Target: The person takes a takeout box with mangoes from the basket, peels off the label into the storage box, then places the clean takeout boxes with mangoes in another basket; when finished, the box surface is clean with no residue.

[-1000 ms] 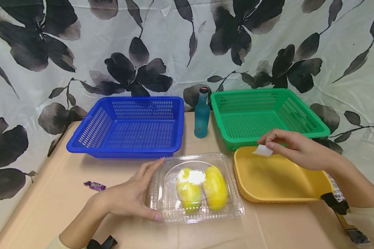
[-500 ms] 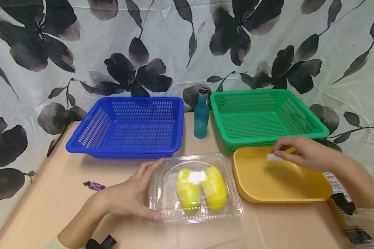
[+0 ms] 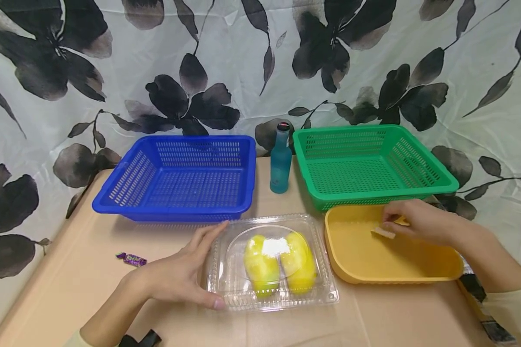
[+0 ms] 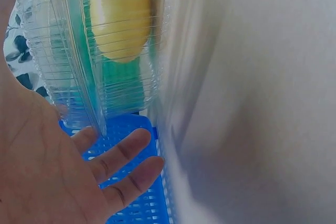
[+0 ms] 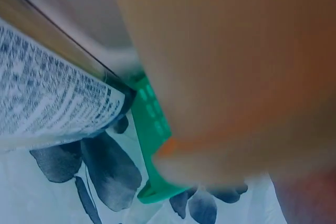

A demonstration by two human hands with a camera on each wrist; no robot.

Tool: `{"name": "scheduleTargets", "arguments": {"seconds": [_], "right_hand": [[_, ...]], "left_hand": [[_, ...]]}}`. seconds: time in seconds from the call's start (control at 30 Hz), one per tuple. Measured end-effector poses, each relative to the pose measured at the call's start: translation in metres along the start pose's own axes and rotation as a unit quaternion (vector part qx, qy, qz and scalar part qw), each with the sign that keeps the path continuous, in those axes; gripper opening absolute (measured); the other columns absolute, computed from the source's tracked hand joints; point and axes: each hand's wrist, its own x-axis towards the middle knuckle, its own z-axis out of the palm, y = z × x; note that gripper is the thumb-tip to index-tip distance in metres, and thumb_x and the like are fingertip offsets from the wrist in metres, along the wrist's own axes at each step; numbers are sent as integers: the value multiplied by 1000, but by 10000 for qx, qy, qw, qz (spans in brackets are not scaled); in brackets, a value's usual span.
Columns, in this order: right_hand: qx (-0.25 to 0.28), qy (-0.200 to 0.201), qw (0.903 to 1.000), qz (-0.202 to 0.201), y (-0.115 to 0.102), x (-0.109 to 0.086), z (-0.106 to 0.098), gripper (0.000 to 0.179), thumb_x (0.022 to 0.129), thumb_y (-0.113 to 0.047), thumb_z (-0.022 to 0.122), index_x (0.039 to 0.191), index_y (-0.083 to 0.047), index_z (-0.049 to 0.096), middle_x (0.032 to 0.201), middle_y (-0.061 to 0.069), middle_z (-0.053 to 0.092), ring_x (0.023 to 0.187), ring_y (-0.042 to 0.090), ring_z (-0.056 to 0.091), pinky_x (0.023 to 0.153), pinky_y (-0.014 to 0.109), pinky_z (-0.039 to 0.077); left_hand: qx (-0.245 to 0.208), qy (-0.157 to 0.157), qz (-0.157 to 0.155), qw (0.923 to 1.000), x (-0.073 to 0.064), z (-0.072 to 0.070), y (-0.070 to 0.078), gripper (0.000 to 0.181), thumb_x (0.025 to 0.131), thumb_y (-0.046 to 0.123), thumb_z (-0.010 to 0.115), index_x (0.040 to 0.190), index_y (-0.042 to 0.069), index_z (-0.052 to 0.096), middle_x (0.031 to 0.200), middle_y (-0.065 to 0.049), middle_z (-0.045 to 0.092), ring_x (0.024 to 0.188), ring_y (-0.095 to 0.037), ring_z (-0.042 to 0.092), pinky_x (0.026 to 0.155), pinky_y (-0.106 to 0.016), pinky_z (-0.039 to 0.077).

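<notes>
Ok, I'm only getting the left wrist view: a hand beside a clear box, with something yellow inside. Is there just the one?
Observer: No, two yellow things lie side by side in the clear box.
Operator: What's happening off to the right?
Observer: The right hand pinches a small pale piece over or in the yellow tray; I can't tell if it touches.
Operator: And anything off to the left?
Observer: A small purple-wrapped item lies on the table, left of the left hand.

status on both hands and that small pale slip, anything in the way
Right hand pinches small pale slip at shallow yellow plastic tray. Left hand touches clear rectangular plastic box. Nothing visibly blocking the slip.
</notes>
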Motion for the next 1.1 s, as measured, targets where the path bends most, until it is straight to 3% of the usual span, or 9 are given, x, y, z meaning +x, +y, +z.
{"name": "scheduleTargets", "arguments": {"seconds": [0.27, 0.43, 0.6, 0.87, 1.1], "right_hand": [[337, -768, 9960, 294, 2, -3, 4, 5, 95, -24, 75, 96, -24, 70, 97, -18, 63, 95, 6, 65, 87, 38, 59], [485, -991, 9930, 421, 2, -3, 8, 25, 92, -36, 78, 108, -17, 74, 108, -11, 68, 97, 15, 66, 88, 37, 58], [424, -1019, 9931, 388, 2, -2, 11, 28, 90, -37, 80, 109, -18, 75, 108, -11, 67, 94, 10, 61, 86, 33, 56], [427, -977, 9923, 635, -10, -1, 4, 34, 92, -38, 77, 116, -14, 72, 116, -3, 69, 105, 26, 68, 92, 50, 56], [102, -444, 9972, 586, -29, -4, -9, 27, 96, -36, 73, 118, -19, 72, 122, -5, 65, 112, 23, 63, 96, 50, 53]], "left_hand": [[-30, -14, 13, 10000, 1, 0, 2, 137, 67, 65, 88, 165, 35, -3, 163, -11, 12, 149, -43, 25, 112, -67, 35], [13, -1, 9, 10000, 1, 0, 1, 137, 67, 66, 88, 165, 34, -3, 162, -12, 13, 148, -43, 27, 111, -66, 36], [74, 17, -15, 10000, 1, -2, 2, 139, 65, 68, 88, 166, 32, -2, 162, -13, 14, 148, -43, 27, 111, -67, 36], [125, 76, 54, 9999, 0, -3, 4, 138, 66, 67, 88, 166, 33, -1, 163, -12, 15, 148, -44, 27, 111, -67, 36], [316, 225, 247, 9989, 1, -3, 3, 137, 66, 71, 85, 166, 30, 2, 163, -9, 16, 148, -41, 30, 111, -64, 39]]}}
